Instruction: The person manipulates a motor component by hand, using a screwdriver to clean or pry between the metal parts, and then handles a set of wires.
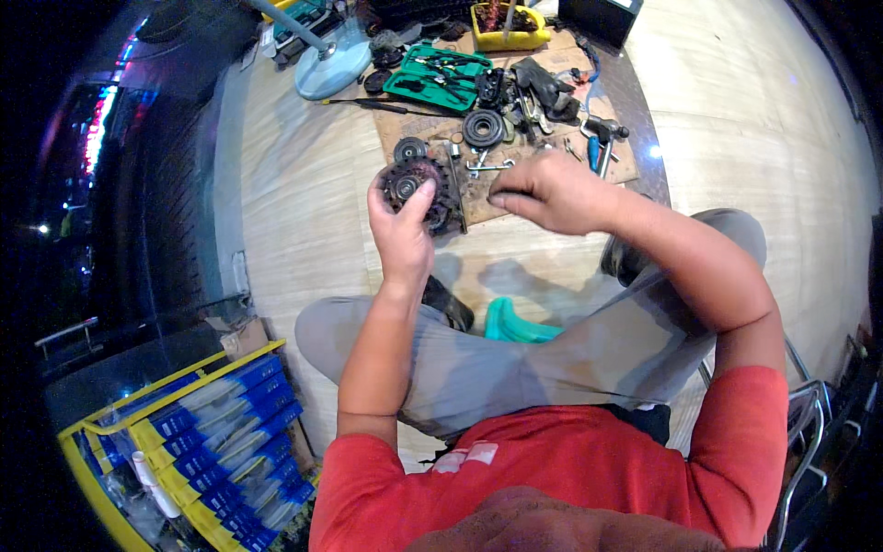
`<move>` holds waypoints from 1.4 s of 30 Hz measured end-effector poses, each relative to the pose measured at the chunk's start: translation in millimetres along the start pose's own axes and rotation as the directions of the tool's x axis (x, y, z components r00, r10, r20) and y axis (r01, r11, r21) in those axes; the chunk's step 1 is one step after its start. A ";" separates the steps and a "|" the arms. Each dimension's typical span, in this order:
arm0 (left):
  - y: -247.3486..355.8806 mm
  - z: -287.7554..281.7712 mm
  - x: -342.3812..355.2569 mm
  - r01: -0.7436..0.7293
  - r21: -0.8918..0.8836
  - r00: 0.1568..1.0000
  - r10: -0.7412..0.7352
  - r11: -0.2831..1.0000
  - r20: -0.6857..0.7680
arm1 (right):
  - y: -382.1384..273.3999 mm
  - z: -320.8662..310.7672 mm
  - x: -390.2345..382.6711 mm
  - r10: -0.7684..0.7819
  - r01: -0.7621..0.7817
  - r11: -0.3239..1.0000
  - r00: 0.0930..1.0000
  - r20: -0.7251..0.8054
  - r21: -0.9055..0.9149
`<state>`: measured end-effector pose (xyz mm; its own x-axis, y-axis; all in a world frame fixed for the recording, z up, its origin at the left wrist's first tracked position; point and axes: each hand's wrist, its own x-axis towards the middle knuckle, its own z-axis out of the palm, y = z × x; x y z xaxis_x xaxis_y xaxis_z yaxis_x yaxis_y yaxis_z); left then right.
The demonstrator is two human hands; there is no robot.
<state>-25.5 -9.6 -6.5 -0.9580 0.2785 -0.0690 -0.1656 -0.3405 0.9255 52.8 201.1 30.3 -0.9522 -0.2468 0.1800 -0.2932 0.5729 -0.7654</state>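
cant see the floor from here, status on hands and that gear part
Left hand gripping round toothed gear part. Right hand pinched beside it, contents unclear. Loose tools on cardboard beyond.

Round toothed clutch assy [416, 189], dark, greasy, rust-brown w/ small hub at centre. Held up by left hand [402, 230], thumb on hub, face tilted toward viewer, above cardboard sheet [501, 207] on floor. Right hand [543, 193] just beside it, fingers pinched; item too small to tell.

Pale wood-look floor [303, 230] runs across the room, glossy under a bright light glare [654, 151]. A yellow rack [175, 442] of blue boxes stands lower left; a fan base [331, 69] sits beyond.
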 end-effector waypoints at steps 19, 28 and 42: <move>31.0 -42.3 27.8 0.082 -0.324 0.995 -0.060 0.942 0.077 | 59.1 12.4 0.7 0.079 -0.115 0.961 0.985 -0.151 -0.251; 31.3 -38.7 20.9 0.027 -0.271 0.996 -0.002 0.962 0.091 | 72.7 2.8 5.6 0.161 -0.185 0.941 0.981 -0.104 -0.284; -1.3 9.9 -20.9 0.124 -0.070 0.965 -0.105 0.990 0.239 | 31.7 54.4 5.4 0.278 -0.364 0.649 0.931 0.237 0.668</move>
<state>-2.9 -6.1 -2.6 -0.8516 0.5189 -0.0743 -0.2995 -0.3652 0.8814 43.1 175.3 -26.6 -0.9474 -0.2560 -0.1920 0.2139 -0.0606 -0.9750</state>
